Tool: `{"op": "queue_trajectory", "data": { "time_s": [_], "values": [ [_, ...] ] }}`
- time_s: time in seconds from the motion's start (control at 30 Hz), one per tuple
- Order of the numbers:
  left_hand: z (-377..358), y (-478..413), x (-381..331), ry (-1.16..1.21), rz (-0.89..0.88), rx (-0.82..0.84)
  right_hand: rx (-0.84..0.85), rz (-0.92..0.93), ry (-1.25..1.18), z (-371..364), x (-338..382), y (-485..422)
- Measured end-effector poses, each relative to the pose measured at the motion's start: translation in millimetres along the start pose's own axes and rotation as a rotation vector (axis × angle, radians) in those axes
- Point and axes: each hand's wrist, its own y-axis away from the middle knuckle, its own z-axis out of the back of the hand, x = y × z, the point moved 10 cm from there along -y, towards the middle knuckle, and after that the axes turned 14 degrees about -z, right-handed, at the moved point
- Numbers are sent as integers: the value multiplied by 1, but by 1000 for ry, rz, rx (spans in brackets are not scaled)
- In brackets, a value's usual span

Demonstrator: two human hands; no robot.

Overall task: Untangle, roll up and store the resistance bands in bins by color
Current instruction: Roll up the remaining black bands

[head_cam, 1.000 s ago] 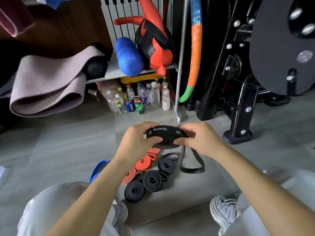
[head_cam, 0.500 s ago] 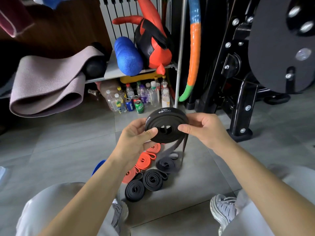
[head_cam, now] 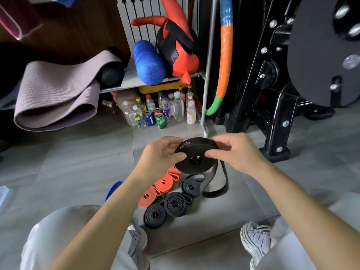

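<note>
Grey floor tiles [head_cam: 78, 172] lie under a person whose left hand [head_cam: 158, 158] and right hand [head_cam: 235, 152] both pinch one black band coil [head_cam: 194, 160] above them, thumbs on its face, fingers over its rim. Its unrolled tail [head_cam: 216, 191] hangs down in a loop. If either pinch slackens, the springy turns would likely loosen, and the tail could snag the rolls below. On the floor just beyond the shoes [head_cam: 255, 242] lie three dark rolled bands [head_cam: 175, 204], then three orange rolled bands [head_cam: 165, 183], the farthest partly hidden. One blue rim [head_cam: 114, 189], perhaps a bin, shows beside them.
</note>
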Motion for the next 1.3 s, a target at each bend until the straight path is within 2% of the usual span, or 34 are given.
{"op": "queue_trajectory", "data": {
  "time_s": [0.1, 0.3, 0.53, 0.8, 0.97, 1.3],
  "values": [
    [7, -1, 3, -18, 4, -42, 6, -11, -78, 5, -1, 0],
    [6, 4, -1, -63, -25, -46, 45, -11, -79, 3, -2, 3],
    [-12, 9, -2, -197, -78, 134, 89, -1, 54, -12, -4, 4],
    [-16, 2, 7, -279, -89, 101, 90, 5, 29, -17, -1, 1],
    [-2, -6, 18, -55, -7, -65, 56, -4, -180, 0, 5, -5],
    [-1, -2, 25, 578, 99, -268, 99, -36, -301, -2, 11, -13]
  ]
}}
